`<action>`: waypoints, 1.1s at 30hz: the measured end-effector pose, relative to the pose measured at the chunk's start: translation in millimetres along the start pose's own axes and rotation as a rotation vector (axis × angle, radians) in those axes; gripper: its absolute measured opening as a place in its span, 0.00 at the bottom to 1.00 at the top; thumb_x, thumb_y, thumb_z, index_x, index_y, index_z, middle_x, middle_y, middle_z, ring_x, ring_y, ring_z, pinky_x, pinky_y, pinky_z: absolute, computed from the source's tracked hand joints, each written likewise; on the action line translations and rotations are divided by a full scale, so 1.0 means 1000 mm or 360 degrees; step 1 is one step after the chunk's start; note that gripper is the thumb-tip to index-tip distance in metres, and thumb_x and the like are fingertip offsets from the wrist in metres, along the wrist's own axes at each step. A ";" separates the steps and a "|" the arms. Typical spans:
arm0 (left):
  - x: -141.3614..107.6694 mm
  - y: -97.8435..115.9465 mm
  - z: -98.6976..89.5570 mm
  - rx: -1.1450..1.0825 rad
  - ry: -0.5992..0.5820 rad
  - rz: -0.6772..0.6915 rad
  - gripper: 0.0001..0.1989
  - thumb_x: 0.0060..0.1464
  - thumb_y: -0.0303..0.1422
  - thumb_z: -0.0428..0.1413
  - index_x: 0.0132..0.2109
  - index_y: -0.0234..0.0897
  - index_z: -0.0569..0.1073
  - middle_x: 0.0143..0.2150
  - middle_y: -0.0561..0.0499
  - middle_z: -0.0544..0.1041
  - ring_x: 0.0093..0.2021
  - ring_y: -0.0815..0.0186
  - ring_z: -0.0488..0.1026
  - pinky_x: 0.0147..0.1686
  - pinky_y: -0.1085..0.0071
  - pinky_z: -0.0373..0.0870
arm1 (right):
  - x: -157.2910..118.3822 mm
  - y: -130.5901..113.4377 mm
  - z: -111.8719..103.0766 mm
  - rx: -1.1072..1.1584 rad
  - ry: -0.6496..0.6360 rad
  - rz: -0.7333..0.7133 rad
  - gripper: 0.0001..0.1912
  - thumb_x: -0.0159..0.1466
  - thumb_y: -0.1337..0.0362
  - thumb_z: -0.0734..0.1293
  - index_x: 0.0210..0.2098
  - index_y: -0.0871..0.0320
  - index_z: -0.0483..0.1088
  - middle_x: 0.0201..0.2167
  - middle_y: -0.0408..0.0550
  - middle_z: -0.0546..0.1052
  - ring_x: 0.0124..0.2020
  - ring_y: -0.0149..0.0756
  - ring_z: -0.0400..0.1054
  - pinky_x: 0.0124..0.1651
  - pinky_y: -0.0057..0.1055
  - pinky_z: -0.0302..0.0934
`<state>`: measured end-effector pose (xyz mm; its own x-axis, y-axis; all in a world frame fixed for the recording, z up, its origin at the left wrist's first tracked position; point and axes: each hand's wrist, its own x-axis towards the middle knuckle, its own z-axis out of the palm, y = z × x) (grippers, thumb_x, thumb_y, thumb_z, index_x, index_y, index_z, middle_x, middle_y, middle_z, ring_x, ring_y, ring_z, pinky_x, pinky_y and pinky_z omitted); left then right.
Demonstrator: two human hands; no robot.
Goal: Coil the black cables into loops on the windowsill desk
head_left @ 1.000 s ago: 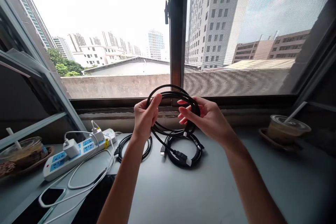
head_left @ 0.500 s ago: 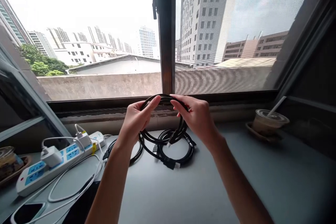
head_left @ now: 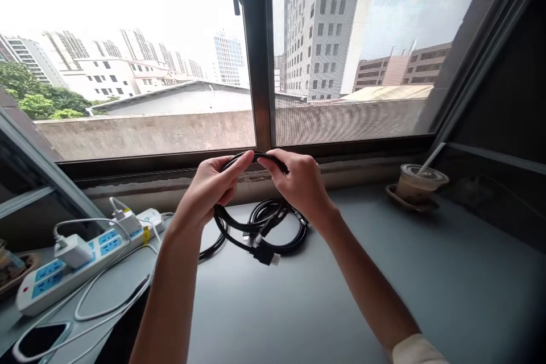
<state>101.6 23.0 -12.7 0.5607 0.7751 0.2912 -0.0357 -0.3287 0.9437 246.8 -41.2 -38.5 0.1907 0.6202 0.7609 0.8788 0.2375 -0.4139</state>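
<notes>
Between my two hands hangs a looped black cable (head_left: 239,224), raised above the table. My left hand (head_left: 213,185) is closed round the left side of the loop, thumb along its top. On the upper right of the same loop, my right hand (head_left: 296,176) pinches the cable between thumb and fingers. A black connector with a pale metal end (head_left: 267,255) dangles from the cable. Behind it a second coiled black cable (head_left: 298,242) lies on the table, and another black coil (head_left: 215,247) shows partly behind my left forearm.
A white power strip (head_left: 29,297) with blue sockets, white chargers and white cords lies at left, near a phone (head_left: 42,341). A lidded cup with a straw (head_left: 420,182) stands on a saucer at right. The window frame (head_left: 261,57) rises behind the grey table (head_left: 324,307).
The view has shifted a little, so the scene sits further left. My hands have come closer together on the cable loop, and the hanging connector has swung slightly.
</notes>
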 end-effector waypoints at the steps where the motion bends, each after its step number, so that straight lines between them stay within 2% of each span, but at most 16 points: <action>1: -0.001 0.002 -0.001 -0.0021 -0.0071 -0.0024 0.23 0.45 0.44 0.59 0.18 0.36 0.56 0.14 0.60 0.50 0.10 0.79 0.52 0.10 0.78 0.45 | 0.000 0.002 -0.002 0.0015 0.0004 0.0041 0.16 0.63 0.53 0.59 0.37 0.55 0.73 0.25 0.45 0.75 0.26 0.34 0.68 0.28 0.27 0.55; 4: -0.005 0.004 0.001 -0.0078 -0.0209 -0.0075 0.20 0.46 0.42 0.59 0.20 0.36 0.58 0.16 0.59 0.56 0.16 0.73 0.66 0.16 0.78 0.59 | 0.002 0.011 -0.008 0.0111 0.0124 0.0163 0.16 0.63 0.53 0.59 0.32 0.56 0.72 0.21 0.45 0.73 0.21 0.33 0.66 0.23 0.26 0.52; 7: -0.007 0.000 0.013 -0.0226 -0.0126 -0.0038 0.17 0.46 0.40 0.60 0.24 0.36 0.61 0.18 0.59 0.61 0.21 0.71 0.70 0.23 0.78 0.66 | 0.002 0.018 -0.016 0.0240 0.0255 0.0277 0.17 0.63 0.53 0.58 0.29 0.58 0.70 0.23 0.46 0.73 0.17 0.29 0.62 0.20 0.26 0.51; 9: -0.008 -0.004 0.024 -0.0377 -0.0043 -0.0013 0.18 0.47 0.40 0.59 0.23 0.36 0.59 0.17 0.60 0.58 0.18 0.75 0.66 0.20 0.80 0.63 | 0.000 0.019 -0.021 0.0308 0.0297 0.0335 0.17 0.63 0.53 0.58 0.28 0.58 0.70 0.24 0.46 0.73 0.15 0.27 0.59 0.18 0.25 0.50; 11: -0.009 -0.008 0.033 -0.0534 -0.0034 -0.0016 0.22 0.47 0.40 0.59 0.21 0.37 0.53 0.15 0.62 0.52 0.13 0.80 0.55 0.13 0.82 0.52 | -0.003 0.018 -0.023 0.0341 0.0320 0.0333 0.17 0.62 0.54 0.58 0.28 0.59 0.69 0.23 0.46 0.72 0.15 0.27 0.60 0.18 0.25 0.51; 13: -0.012 -0.009 0.037 -0.0689 -0.0121 -0.0072 0.25 0.47 0.41 0.59 0.21 0.37 0.50 0.15 0.63 0.46 0.11 0.82 0.45 0.10 0.82 0.42 | -0.006 0.016 -0.025 0.0365 0.0311 0.0289 0.16 0.62 0.54 0.59 0.28 0.59 0.69 0.20 0.44 0.70 0.16 0.27 0.61 0.21 0.25 0.54; 15: -0.014 -0.009 0.034 -0.0858 -0.0257 -0.0172 0.25 0.47 0.46 0.57 0.20 0.37 0.51 0.14 0.63 0.43 0.11 0.82 0.41 0.10 0.81 0.39 | -0.008 0.014 -0.027 0.0400 0.0257 0.0247 0.16 0.63 0.54 0.58 0.30 0.58 0.69 0.16 0.40 0.66 0.16 0.26 0.60 0.23 0.24 0.55; 18: -0.016 -0.008 0.021 -0.1066 -0.0370 -0.0283 0.26 0.51 0.52 0.49 0.19 0.37 0.54 0.13 0.63 0.41 0.11 0.80 0.39 0.09 0.80 0.38 | -0.011 0.009 -0.026 0.0384 0.0191 0.0061 0.15 0.63 0.55 0.59 0.37 0.58 0.70 0.16 0.38 0.65 0.17 0.25 0.60 0.25 0.23 0.57; 21: -0.017 -0.008 0.009 -0.1186 -0.0414 -0.0298 0.23 0.57 0.45 0.45 0.20 0.36 0.57 0.13 0.62 0.41 0.11 0.79 0.39 0.09 0.81 0.39 | -0.015 0.002 -0.024 0.0321 0.0212 -0.0147 0.20 0.60 0.55 0.63 0.50 0.56 0.68 0.21 0.39 0.68 0.18 0.24 0.58 0.23 0.22 0.57; 23: -0.019 -0.009 0.004 -0.1249 -0.0457 -0.0299 0.19 0.58 0.38 0.43 0.21 0.35 0.59 0.13 0.62 0.41 0.11 0.79 0.38 0.09 0.81 0.41 | -0.017 -0.001 -0.021 0.0345 0.0224 -0.0197 0.22 0.61 0.55 0.62 0.54 0.53 0.65 0.26 0.41 0.69 0.18 0.23 0.56 0.22 0.22 0.57; 27: -0.021 -0.012 0.001 -0.1278 -0.0506 -0.0285 0.13 0.56 0.32 0.44 0.25 0.33 0.65 0.13 0.63 0.42 0.11 0.78 0.38 0.09 0.82 0.42 | -0.018 -0.001 -0.016 0.0484 0.0216 -0.0209 0.18 0.65 0.58 0.57 0.50 0.54 0.69 0.34 0.45 0.69 0.19 0.21 0.59 0.20 0.22 0.55; 31: -0.020 -0.016 0.007 -0.1180 -0.0461 -0.0371 0.11 0.55 0.33 0.43 0.30 0.33 0.66 0.12 0.64 0.42 0.11 0.78 0.38 0.08 0.82 0.39 | -0.017 0.006 -0.011 0.0393 0.0200 -0.0126 0.17 0.65 0.57 0.58 0.47 0.56 0.72 0.29 0.45 0.72 0.23 0.25 0.64 0.24 0.23 0.57; 33: -0.019 -0.018 0.013 -0.1019 -0.0352 -0.0367 0.10 0.56 0.36 0.44 0.34 0.34 0.65 0.13 0.64 0.45 0.10 0.78 0.42 0.09 0.82 0.40 | -0.017 0.011 -0.008 0.0322 0.0207 -0.0085 0.17 0.64 0.57 0.59 0.45 0.57 0.73 0.27 0.45 0.73 0.26 0.28 0.67 0.28 0.24 0.58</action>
<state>102.3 6.8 -37.7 0.7645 0.6370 0.0987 -0.3367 0.2640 0.9039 257.1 -55.1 -51.9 0.2125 0.5043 0.8370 0.7861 0.4205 -0.4529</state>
